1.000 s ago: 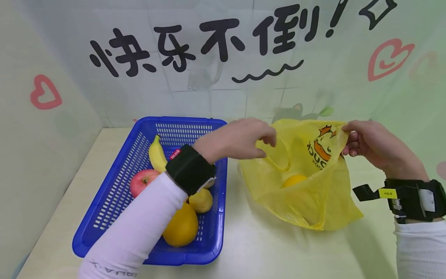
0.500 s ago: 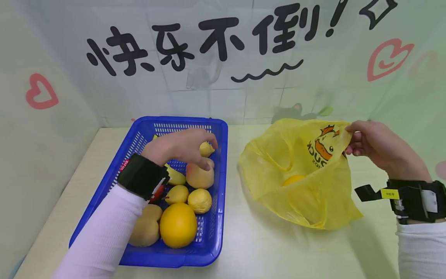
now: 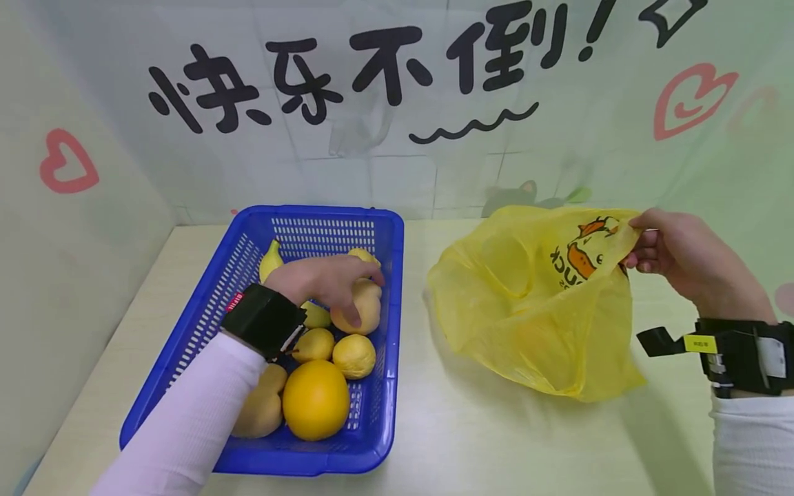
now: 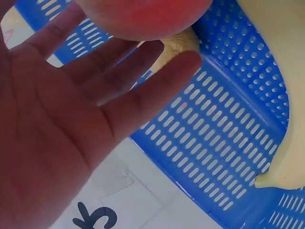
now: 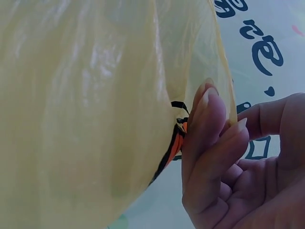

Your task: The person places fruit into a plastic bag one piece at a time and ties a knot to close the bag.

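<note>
My left hand (image 3: pixel 325 281) reaches over a peach (image 3: pixel 358 310) in the blue basket (image 3: pixel 397 358), fingers on its far side and thumb on the near side. In the left wrist view, the fingers of my left hand (image 4: pixel 71 109) lie extended beside and under the peach (image 4: pixel 147 14), with a gap below the palm. My right hand (image 3: pixel 688 255) pinches the rim of a yellow plastic bag (image 3: pixel 527 331) with a duck print, holding that corner up. Up close, the right hand (image 5: pixel 228 162) has thumb and fingertips on the thin plastic (image 5: pixel 81 119).
Around the peach lie a banana (image 3: pixel 271 260), a pear (image 3: pixel 313 344), a wrinkled yellow fruit (image 3: pixel 354 357), an orange (image 3: pixel 316 399) and tan lumpy produce (image 3: pixel 257 410). The table (image 3: pixel 428 427) meets a printed wall (image 3: pixel 397 179) behind.
My left hand has moved left from the bag to the basket, then lowered around the peach. My right hand has drawn the bag's corner slightly right, and the orange thing inside is now covered.
</note>
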Tool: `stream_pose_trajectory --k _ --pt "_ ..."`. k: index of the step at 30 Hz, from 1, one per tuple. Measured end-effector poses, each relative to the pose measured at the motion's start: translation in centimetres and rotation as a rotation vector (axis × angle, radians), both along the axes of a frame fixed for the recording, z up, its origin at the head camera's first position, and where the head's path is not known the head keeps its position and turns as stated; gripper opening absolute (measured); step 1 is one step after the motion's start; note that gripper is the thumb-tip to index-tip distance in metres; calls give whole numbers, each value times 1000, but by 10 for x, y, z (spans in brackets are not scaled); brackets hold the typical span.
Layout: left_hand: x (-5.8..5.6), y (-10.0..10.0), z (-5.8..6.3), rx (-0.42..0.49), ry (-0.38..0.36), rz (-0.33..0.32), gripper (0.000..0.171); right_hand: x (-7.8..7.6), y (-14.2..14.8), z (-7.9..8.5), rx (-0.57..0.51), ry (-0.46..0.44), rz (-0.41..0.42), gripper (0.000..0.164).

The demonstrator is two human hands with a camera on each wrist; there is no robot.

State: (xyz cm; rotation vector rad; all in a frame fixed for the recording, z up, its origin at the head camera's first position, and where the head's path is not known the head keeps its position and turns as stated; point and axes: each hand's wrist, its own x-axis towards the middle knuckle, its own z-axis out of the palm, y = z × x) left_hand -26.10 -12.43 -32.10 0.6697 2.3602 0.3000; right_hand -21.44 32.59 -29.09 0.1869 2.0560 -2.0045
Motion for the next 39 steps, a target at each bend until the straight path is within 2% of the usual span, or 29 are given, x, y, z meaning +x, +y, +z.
stream_pose_trajectory --k 14,25,33,39 --pt "2 -1 -7 4 -46 38 76 1 -1 1 -19 3 -4 31" --pt "1 -6 -10 40 27 -11 73 3 2 1 -37 6 -7 32" --pt "2 -16 -1 146 82 27 73 1 0 -3 -47 6 2 28" --pt "3 -18 12 236 143 30 62 3 2 -3 -55 22 2 30"
